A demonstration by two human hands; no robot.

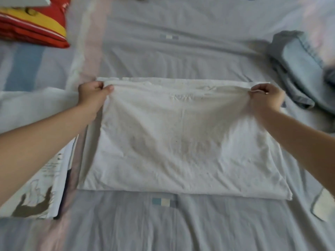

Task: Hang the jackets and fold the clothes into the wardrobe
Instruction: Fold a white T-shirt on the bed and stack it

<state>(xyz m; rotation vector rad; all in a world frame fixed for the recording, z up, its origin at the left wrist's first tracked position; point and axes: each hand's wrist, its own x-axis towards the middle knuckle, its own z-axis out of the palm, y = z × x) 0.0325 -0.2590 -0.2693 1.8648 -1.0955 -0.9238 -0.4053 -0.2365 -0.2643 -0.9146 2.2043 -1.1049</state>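
Observation:
A white garment [181,142] lies folded over on the bed sheet [181,223], its near edge flat and its far edge lifted slightly. My left hand [92,95] pinches the far left corner of the upper layer. My right hand [266,96] pinches the far right corner. The cloth between them is pulled taut and sags a little in the middle. A second white layer shows just beyond the lifted edge.
A folded red and yellow garment [36,24] sits at the far left. Crumpled light blue jeans [299,69] lie at the right. A folded white printed shirt [45,187] lies near left, under my left forearm. Another pale item [324,205] pokes in at the right edge.

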